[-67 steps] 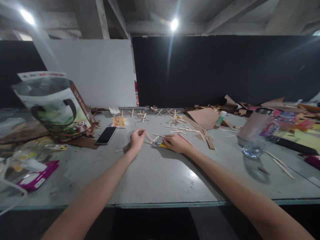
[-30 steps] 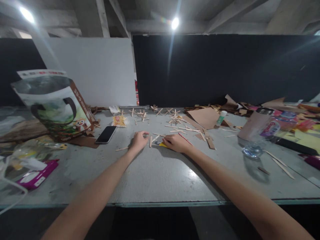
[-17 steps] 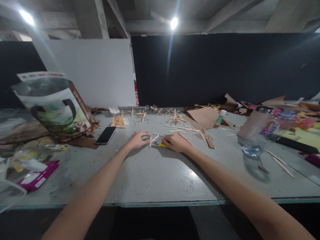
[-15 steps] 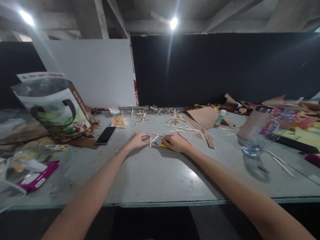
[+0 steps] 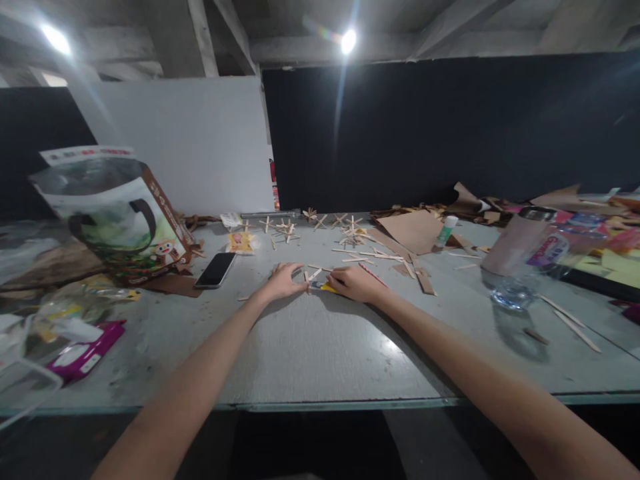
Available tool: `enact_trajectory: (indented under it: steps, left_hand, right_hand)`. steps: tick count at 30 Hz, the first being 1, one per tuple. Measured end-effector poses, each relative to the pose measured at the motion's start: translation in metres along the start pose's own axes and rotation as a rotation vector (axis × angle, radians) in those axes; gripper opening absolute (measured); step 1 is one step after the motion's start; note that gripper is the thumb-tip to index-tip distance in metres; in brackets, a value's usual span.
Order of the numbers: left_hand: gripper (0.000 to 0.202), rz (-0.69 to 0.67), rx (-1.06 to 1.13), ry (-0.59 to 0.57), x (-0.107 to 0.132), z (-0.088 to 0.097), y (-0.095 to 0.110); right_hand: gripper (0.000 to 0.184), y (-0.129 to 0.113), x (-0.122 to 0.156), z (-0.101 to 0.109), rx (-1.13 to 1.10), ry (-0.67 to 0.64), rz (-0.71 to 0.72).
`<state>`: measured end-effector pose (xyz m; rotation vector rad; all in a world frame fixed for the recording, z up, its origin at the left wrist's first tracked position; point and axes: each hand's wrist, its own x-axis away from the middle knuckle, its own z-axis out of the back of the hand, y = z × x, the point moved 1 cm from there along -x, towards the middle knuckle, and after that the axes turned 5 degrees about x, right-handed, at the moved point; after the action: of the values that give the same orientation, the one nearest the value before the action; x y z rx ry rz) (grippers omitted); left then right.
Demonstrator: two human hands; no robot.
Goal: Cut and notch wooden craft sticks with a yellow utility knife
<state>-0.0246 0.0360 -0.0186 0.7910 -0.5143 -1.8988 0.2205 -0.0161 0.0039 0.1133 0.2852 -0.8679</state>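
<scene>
In the head view my left hand (image 5: 283, 281) rests low over the table with thumb and fingertips curved together at a small wooden stick piece (image 5: 314, 275), apparently pinching it. My right hand (image 5: 356, 284) is closed around a yellow utility knife (image 5: 328, 288), whose grey tip points left and meets the stick near my left fingertips. The exact contact of blade and wood is too small to make out. Beside my right wrist lies a thin red-and-white striped object (image 5: 373, 274). Just beyond the hands lie several loose wooden sticks (image 5: 377, 256).
Crossed-stick pieces (image 5: 287, 231) stand at the back with a yellow packet (image 5: 241, 243). On the left are a phone (image 5: 216, 270), a large printed bag (image 5: 117, 223) and a magenta pack (image 5: 95, 350). Cardboard (image 5: 410, 231), a glue stick (image 5: 447, 231) and a clear bottle (image 5: 520, 287) lie right.
The view has shifted slightly, so the table things appear a little further right. The knife tip now appears closer to the left fingertips; both hands keep nearly the same pose.
</scene>
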Motion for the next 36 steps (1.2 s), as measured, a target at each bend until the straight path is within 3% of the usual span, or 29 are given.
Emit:
enact_trajectory:
  steps: [6,12,31,36]
  left_hand:
    - [0.04,-0.029,-0.002,-0.025,0.003,-0.002,0.006]
    - [0.058,-0.022,-0.003,-0.04,0.004,-0.001,0.006]
    - [0.063,-0.043,0.008,-0.107,0.006,-0.001,0.01]
    - [0.054,-0.037,-0.015,-0.141,0.007,0.0,0.013]
  right_hand:
    - [0.042,-0.002,0.0,0.001,0.004,0.004,-0.001]
    - [0.042,-0.003,0.0,0.003,0.013,-0.004,-0.007]
    - [0.041,-0.002,0.0,0.002,0.01,-0.006,-0.021]
    - [0.042,-0.003,0.0,0.003,0.01,-0.007,-0.018]
